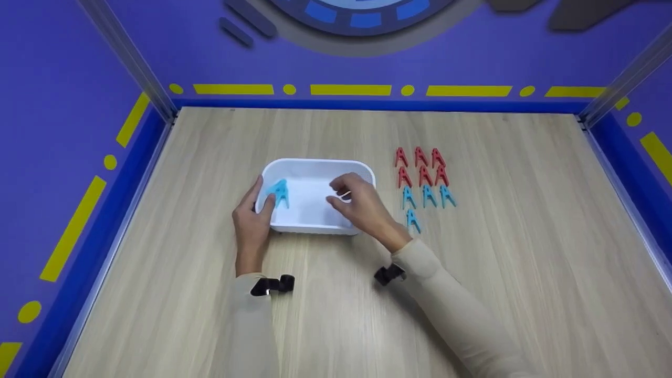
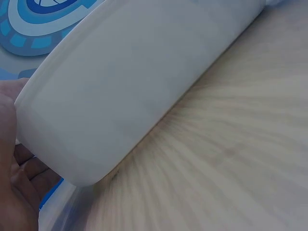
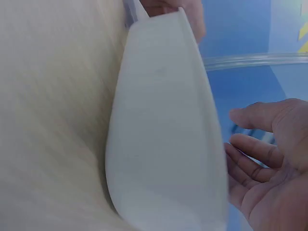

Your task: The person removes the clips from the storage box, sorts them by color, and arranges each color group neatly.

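A white plastic basket (image 1: 315, 228) stands on the table. My left hand (image 1: 252, 223) grips its left end, thumb over the rim and fingers along the outside; the left wrist view shows this hand (image 2: 19, 178) at the basket's corner. Blue clothespins (image 1: 282, 193) lie overlapping inside the basket, close to the left thumb. Over the basket's right part hovers my right hand (image 1: 362, 205), thumb and fingers bent loosely apart. In the right wrist view nothing shows between the fingers of this hand (image 3: 274, 163), beside the basket's long wall (image 3: 163, 125).
Right of the basket, red clothespins (image 1: 424, 176) lie in two rows on the wooden table (image 1: 325, 315). Several blue clothespins (image 1: 429, 196) lie in front of them. Blue panels (image 1: 357, 68) with yellow marks wall the table at the back and sides.
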`<state>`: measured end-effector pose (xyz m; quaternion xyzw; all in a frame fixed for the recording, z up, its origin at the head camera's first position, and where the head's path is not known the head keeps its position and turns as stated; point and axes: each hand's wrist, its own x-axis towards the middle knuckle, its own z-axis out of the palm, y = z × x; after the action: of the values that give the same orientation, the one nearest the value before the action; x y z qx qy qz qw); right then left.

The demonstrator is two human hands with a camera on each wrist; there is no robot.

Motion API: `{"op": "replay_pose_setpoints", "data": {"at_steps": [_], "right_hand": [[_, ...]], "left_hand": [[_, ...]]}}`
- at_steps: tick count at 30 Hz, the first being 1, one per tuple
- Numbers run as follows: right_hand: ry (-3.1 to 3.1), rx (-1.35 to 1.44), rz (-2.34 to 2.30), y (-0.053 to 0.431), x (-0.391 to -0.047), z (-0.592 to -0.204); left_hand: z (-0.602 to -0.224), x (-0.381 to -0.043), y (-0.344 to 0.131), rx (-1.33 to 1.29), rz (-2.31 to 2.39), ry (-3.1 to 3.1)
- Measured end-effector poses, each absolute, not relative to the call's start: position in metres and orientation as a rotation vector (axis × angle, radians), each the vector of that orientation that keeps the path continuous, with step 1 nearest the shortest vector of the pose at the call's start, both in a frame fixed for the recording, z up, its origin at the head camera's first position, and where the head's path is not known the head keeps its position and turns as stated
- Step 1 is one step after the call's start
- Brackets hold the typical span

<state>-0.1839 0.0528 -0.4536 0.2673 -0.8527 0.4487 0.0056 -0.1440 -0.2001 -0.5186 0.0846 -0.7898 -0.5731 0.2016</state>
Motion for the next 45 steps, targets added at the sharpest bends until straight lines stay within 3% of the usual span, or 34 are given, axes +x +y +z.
{"op": "replay_pose_setpoints", "data": {"at_steps": [10, 24, 45], "right_hand": [[-2.807, 0.945, 1.341, 0.002, -0.203, -0.469], [-3.016, 0.984, 1.126, -0.034, -0.224, -0.484], [-3.116, 0.867, 1.033, -0.038, -0.226, -0.484]], "left_hand": [[-0.517, -0.143, -0.196, 0.251, -1.636, -2.222], [-0.517, -0.143, -0.197, 0.262, -1.625, -2.219], [-0.517, -0.144, -0.201, 0.273, -1.620, -2.218]]}}
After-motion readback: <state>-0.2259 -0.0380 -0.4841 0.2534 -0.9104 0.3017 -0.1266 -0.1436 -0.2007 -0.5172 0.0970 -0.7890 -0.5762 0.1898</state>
